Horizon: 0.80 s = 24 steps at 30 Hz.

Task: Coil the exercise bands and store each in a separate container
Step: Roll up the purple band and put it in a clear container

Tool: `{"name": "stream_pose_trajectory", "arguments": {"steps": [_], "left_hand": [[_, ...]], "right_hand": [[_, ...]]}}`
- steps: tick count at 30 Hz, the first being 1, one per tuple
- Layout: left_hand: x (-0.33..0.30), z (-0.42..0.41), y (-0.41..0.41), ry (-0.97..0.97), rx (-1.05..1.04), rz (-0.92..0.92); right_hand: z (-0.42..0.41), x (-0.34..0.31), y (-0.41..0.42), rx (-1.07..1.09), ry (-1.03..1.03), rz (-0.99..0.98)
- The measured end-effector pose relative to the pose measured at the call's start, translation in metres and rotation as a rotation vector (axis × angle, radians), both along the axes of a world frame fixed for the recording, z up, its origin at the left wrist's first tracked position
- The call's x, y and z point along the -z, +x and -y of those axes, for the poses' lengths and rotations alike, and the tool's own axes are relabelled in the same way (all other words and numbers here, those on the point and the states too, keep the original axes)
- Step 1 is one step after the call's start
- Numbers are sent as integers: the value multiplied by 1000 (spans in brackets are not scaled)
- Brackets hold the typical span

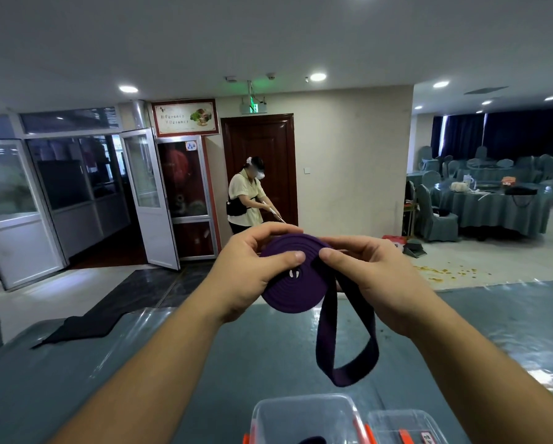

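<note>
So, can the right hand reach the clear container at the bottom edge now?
Probably not yet: the right hand and left hand both hold the purple band, its tail uncoiled. The clear container sits unobstructed below.

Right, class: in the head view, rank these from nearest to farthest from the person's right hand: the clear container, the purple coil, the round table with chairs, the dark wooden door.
1. Purple coil, gripped by the right hand and left hand.
2. Clear container, just below, at the bottom edge.
3. Round table, far right.
4. Dark wooden door, on the back wall, though close to call with the table.

Person (246,197) sweeping near brown door (262,155)
</note>
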<state>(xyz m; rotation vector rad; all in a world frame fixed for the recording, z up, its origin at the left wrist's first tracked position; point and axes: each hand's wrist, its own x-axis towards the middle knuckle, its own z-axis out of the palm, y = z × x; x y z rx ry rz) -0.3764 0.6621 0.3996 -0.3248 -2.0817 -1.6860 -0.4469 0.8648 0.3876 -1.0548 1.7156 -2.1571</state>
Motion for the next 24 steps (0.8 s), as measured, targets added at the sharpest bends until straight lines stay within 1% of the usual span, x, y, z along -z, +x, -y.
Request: {"name": "stream_pose_trajectory", "arguments": {"steps": [1,3,5,7,11,14,17,20,22,24], "left_hand": [[1,1,-1,3,-8,-2],[1,1,0,-53,10,23],[0,2,0,-122,63,56],[-2,2,0,-144,69,49],[0,6,-1,-65,1,17],[-1,10,-1,48,-75,-25],[-6,18,-2,95,-186,-103],[-9,25,-4,145,-266,-139],[-7,30,-9,159,-315,-142],[-4,36,-13,201,-358,-140]], "right_hand": [[1,1,-1,3,-15,9],[3,3,-3,8,-31,26],[4,3,-4,11,-8,10],[6,4,-5,14,14,-10],[7,8,-9,51,72,-71],[2,16,-14,94,156,-115],[-7,28,-21,115,212,-53],[-12,41,-28,95,263,21],[-14,46,-30,69,279,29],[-16,50,-31,71,320,-13]]}}
